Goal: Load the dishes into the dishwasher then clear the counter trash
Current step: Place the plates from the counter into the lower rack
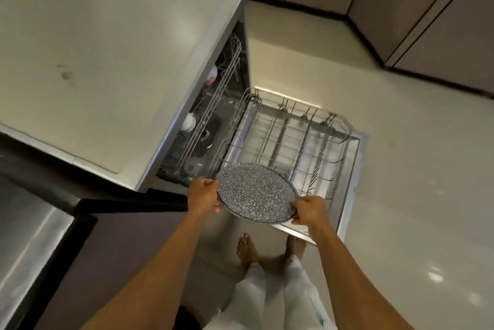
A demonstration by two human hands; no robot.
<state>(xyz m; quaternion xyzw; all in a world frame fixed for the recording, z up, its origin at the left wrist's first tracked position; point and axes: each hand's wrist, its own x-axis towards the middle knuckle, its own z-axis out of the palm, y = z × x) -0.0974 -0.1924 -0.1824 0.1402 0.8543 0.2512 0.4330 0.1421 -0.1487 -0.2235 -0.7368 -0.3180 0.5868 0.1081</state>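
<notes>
Left hand and right hand grip a speckled plate above the dishwasher rack; no writing legible.

My left grip and right grip cover the rim of the plate at nine and four o'clock; my fingers beneath it are hidden. Under the desk, two pale items in the upper rack are half-hidden and too shadowed to identify.

No text, brand, number or sign can be read on the dishwasher, plate or counter.
</notes>
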